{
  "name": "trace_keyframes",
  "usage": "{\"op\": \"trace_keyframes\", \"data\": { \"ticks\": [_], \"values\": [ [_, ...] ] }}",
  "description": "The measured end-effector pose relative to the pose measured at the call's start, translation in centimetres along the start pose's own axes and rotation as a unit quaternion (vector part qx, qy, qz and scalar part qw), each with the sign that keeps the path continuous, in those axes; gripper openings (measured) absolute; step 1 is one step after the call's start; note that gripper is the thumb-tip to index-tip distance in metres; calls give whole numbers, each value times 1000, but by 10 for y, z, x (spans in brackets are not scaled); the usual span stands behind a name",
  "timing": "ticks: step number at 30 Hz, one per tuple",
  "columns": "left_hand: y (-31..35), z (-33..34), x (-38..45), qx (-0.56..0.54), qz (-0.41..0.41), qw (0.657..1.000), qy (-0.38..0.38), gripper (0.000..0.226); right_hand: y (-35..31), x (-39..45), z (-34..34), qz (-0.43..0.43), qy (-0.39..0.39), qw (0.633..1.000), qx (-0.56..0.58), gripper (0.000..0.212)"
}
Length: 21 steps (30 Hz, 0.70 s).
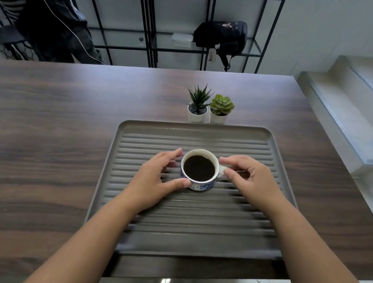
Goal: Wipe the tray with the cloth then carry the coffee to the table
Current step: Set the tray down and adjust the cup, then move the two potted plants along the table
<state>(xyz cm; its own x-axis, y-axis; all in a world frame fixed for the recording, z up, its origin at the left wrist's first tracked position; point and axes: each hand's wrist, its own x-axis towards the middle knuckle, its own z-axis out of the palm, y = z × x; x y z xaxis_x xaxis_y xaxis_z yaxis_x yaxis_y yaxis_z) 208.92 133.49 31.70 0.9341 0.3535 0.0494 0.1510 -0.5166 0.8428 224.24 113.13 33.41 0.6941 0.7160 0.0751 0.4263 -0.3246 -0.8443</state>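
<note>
My left hand [161,174] cups the coffee cup [199,170], thumb & fingers curled vs. its side; right hand [246,177] pinches the handle. Cup sits mid tray [192,226], on the ridges, filled near the brim. Risk: a jerky lift or tilt slops coffee. Past the tray, two small plants [209,107] on the table [39,120]: could get knocked.
</note>
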Motion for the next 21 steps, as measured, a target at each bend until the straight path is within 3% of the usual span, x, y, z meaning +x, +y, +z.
{"op": "trace_keyframes", "data": {
  "ticks": [6, 10, 16, 21],
  "values": [
    [25, -25, 32, 4, 2, 999, 46, 62, -8, 24, -24, 50, 75, 996, 1, 26],
    [26, -29, 78, 45, -45, 995, 82, 62, -1, 65, -33, 84, 108, 991, 8, 30],
    [16, -18, 135, 171, -116, 972, 115, 75, -1, 122, -22, 126, 100, 987, 1, 76],
    [17, -13, 165, 257, -139, 954, 72, 82, 2, 149, -8, 111, 66, 991, -34, 101]
  ]
}}
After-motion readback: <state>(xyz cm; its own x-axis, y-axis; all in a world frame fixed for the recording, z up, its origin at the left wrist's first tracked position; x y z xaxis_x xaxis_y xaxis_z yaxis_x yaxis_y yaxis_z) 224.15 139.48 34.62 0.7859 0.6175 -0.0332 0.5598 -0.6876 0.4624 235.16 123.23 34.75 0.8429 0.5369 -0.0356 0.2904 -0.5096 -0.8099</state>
